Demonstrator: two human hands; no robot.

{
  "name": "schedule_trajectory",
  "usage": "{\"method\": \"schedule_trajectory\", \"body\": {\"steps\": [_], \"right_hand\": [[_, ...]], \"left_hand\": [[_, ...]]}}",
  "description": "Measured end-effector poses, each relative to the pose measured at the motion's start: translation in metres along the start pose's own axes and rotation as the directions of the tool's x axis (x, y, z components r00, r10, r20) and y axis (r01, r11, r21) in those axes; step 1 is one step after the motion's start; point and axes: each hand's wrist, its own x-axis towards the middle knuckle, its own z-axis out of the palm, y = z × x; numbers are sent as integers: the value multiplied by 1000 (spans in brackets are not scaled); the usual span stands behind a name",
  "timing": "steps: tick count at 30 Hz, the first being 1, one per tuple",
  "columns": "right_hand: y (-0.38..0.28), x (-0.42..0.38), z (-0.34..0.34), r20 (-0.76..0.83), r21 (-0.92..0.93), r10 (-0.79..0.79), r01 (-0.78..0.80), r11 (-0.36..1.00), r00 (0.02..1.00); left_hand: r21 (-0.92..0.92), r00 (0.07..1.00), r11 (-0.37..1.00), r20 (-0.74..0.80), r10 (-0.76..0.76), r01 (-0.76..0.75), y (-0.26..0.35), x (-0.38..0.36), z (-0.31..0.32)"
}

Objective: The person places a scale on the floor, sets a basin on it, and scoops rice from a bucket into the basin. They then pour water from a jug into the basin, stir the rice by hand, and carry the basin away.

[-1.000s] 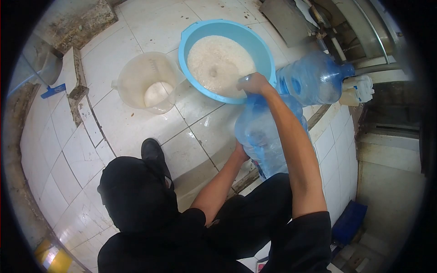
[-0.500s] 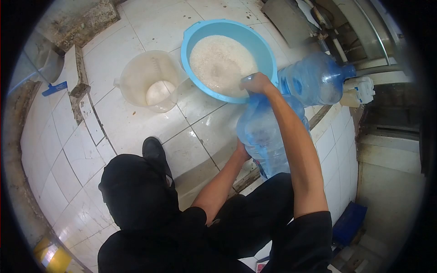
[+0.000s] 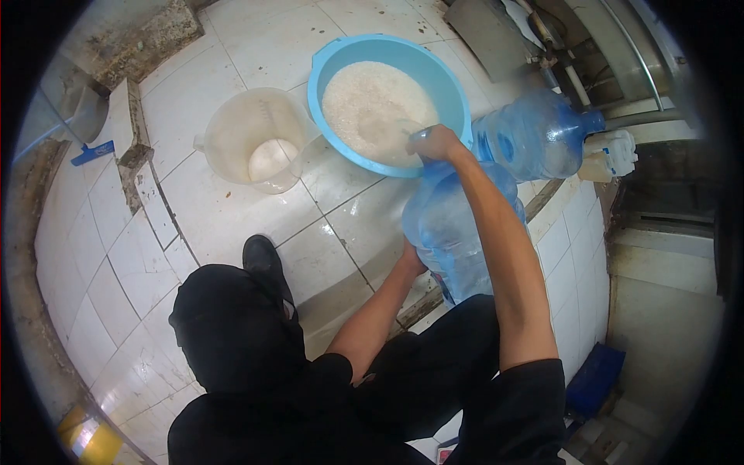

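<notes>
My right hand (image 3: 435, 144) is closed around the neck of a large clear-blue water jug (image 3: 449, 221). Lower down, my left hand (image 3: 415, 260) presses against the jug's side, its fingers mostly hidden behind it. The jug leans with its mouth over the rim of a light-blue basin (image 3: 456, 81). Clear water seems to run from the mouth into whitish, grainy contents (image 3: 376, 101) that look like rice. A translucent bucket (image 3: 232, 132) with some white matter at its bottom stands left of the basin.
A second blue jug (image 3: 542, 136) lies on its side right of the basin, with a small plastic container (image 3: 612, 155) beyond. A blue squeegee (image 3: 93, 152) is at far left. White tiles (image 3: 232, 209) cover the floor around my shoe (image 3: 263, 260).
Both hands and the jug keep nearly the same place. The hollow in the basin's contents looks slightly different where the water falls.
</notes>
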Motion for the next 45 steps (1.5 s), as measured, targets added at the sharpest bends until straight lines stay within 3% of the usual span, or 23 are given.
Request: {"method": "schedule_trajectory", "body": {"steps": [2, 3, 5, 7, 8, 10, 11, 14, 19, 22, 26, 28, 29, 31, 38, 41, 43, 45], "right_hand": [[2, 4, 2, 27, 45, 19, -21, 999, 999], [2, 4, 3, 28, 44, 19, -21, 999, 999], [2, 3, 3, 8, 48, 13, -14, 999, 1000], [-1, 1, 0, 16, 35, 8, -9, 999, 1000], [-2, -1, -1, 25, 23, 6, -6, 1000, 1000], [0, 5, 4, 11, 37, -6, 5, 999, 1000], [2, 7, 5, -7, 45, -14, 14, 999, 1000], [-4, 0, 0, 33, 45, 7, -9, 999, 999], [1, 6, 5, 16, 46, 10, -11, 999, 1000], [1, 7, 4, 14, 28, 18, -18, 999, 1000], [5, 12, 9, 13, 43, 3, -4, 999, 1000], [4, 13, 10, 14, 44, 6, -6, 999, 1000], [4, 13, 10, 13, 46, 9, -9, 999, 1000], [-1, 8, 6, 31, 22, 26, -27, 999, 999], [-1, 6, 7, 34, 39, 0, -1, 999, 999], [0, 3, 6, -31, 18, -6, 6, 1000, 1000], [-2, -4, 2, -27, 35, -15, 16, 999, 1000], [-1, -13, -4, -30, 64, -6, 8, 998, 1000]], "left_hand": [[48, 998, 997, 21, 55, -56, 2, -4, 6], [249, 989, 958, 79, 123, -139, 2, -5, 3], [434, 973, 873, 148, 176, -224, -1, -4, 0], [74, 997, 994, -8, 77, -77, 4, -9, 18], [77, 997, 994, -12, 80, -78, 3, -5, 10], [-84, 1000, 996, 22, -16, 18, 3, 0, 5], [-83, 1000, 996, 22, -17, 18, 2, 0, 2], [183, 989, 975, 94, 110, -126, 0, 0, 1], [-57, 999, 998, -31, -9, 7, 2, 1, 3], [-88, 999, 995, -9, -40, 39, 5, -1, 9], [-98, 998, 994, -30, -49, 45, 1, 5, -8], [92, 999, 995, 26, 23, -26, 2, 1, -5], [92, 999, 995, 27, 24, -26, 2, 0, -4], [-128, 998, 991, -32, -49, 45, 4, -3, 6], [-87, 1000, 996, -2, -23, 23, 6, -11, 19], [39, 1000, 999, -3, 26, -26, 7, -7, 18], [-145, 999, 988, -8, -47, 46, 2, 0, 7], [-101, 999, 994, 1, -36, 36, -2, 6, -2]]}}
